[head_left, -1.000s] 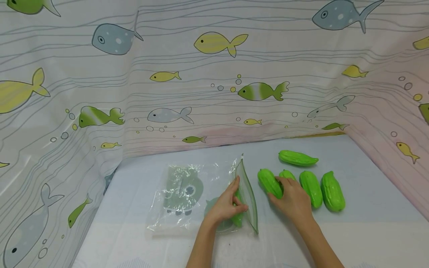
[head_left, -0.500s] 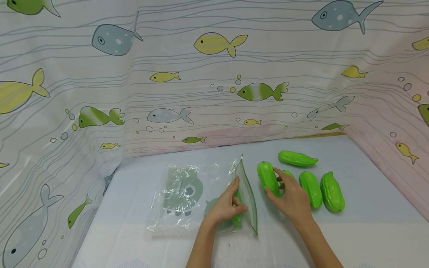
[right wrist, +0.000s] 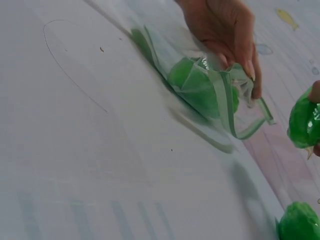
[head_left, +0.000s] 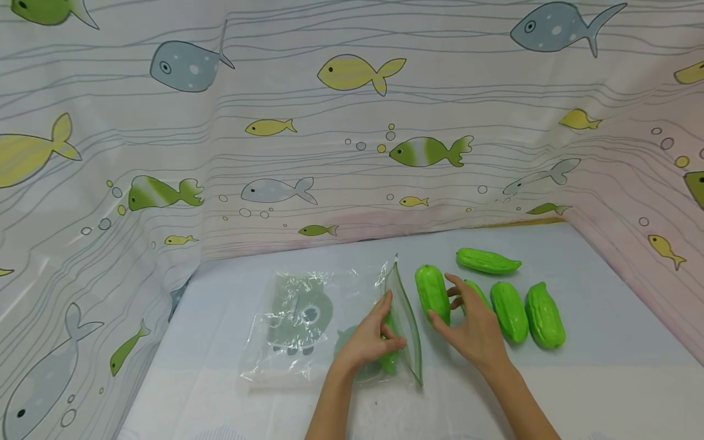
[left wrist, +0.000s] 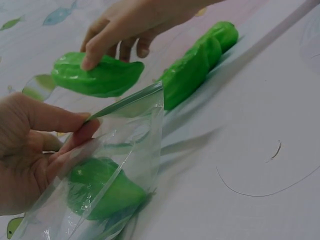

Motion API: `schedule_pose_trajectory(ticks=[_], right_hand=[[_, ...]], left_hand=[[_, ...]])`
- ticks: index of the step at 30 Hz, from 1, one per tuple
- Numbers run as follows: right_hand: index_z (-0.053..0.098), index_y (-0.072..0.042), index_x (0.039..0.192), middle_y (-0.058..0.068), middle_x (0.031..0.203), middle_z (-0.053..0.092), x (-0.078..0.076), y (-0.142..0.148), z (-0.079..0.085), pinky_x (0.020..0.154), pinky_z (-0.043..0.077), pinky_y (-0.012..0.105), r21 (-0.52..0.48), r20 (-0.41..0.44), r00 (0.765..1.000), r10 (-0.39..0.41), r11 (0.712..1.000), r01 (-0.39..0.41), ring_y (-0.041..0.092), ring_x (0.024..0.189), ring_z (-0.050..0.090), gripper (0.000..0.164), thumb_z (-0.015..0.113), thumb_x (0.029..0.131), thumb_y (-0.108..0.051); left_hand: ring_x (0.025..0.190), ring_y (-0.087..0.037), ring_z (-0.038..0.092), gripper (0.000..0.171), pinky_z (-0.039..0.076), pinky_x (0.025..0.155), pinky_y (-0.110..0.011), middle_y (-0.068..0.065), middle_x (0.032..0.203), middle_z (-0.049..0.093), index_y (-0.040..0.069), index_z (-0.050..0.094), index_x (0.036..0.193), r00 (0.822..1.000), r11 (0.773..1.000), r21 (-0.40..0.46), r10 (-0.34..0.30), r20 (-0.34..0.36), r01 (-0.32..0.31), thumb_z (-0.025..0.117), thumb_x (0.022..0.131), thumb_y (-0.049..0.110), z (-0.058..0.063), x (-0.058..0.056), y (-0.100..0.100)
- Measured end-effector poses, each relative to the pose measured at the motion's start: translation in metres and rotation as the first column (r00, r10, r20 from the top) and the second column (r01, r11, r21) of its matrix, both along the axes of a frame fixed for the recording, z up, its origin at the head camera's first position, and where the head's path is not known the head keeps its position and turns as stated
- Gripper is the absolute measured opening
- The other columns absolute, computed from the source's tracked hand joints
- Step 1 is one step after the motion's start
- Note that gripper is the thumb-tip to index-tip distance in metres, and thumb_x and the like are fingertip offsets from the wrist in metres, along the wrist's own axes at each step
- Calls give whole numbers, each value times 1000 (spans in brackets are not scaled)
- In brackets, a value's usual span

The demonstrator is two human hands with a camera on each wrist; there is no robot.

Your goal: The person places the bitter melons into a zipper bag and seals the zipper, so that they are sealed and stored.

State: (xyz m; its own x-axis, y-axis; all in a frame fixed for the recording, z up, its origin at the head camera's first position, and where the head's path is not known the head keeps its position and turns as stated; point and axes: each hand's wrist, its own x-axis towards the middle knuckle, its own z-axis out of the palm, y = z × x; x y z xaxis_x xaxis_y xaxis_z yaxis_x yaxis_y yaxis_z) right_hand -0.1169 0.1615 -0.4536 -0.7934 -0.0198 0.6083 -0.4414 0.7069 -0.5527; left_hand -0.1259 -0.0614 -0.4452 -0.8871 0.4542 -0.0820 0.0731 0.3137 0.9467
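My left hand pinches the green zip rim of a clear plastic zip bag with dinosaur prints, and the mouth gapes toward the right. Inside the bag lies one green ridged gourd, seen through the film. My right hand holds another green ridged gourd between thumb and fingers, just right of the bag mouth. In the left wrist view this gourd hangs above the table, its narrow tip toward the bag. Only an end of it shows in the right wrist view.
Several more gourds lie at the right: one crosswise at the back, two side by side, and one partly hidden behind the right hand. A fish-print curtain encloses the white table at back and sides.
My right hand has lifted the gourd from beside the others, turned it more upright and carried it left toward the bag mouth. The left hand and bag have stayed put.
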Motion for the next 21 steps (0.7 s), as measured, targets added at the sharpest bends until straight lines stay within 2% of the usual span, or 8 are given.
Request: schedule_pose_trajectory(ticks=[5,10,17,21], right_hand=[[47,-12,139,2,97,62,1,-3,1,56,46,27,-23,26,1000,14,1000,-14,13,78,60,81,84,68,-23],[42,-15,143,1,99,61,3,-8,1,55,44,25,-77,98,993,68,995,-61,13,80,60,83,84,71,-20],[37,-18,147,2,102,61,5,-14,0,55,45,23,-114,153,982,111,989,-94,13,82,61,88,83,72,-17],[35,-19,149,3,101,62,5,-16,0,53,46,23,-119,166,978,127,987,-108,14,82,61,89,83,73,-17]], left_hand=[[74,-11,61,97,49,62,-23,-9,160,10,9,14,155,1000,1000,15,5,10,-5,74,79,-2,-1,0,0],[74,-10,59,96,49,61,-22,-7,160,11,10,14,155,1000,1000,22,12,16,-12,73,80,-3,2,0,1],[72,-13,58,93,47,60,-21,-16,159,12,2,14,153,1000,1000,6,12,10,-13,70,80,-8,8,1,3],[72,-11,58,95,47,60,-21,-10,160,12,7,13,154,1000,1000,3,14,7,-14,72,81,-4,5,1,2]])
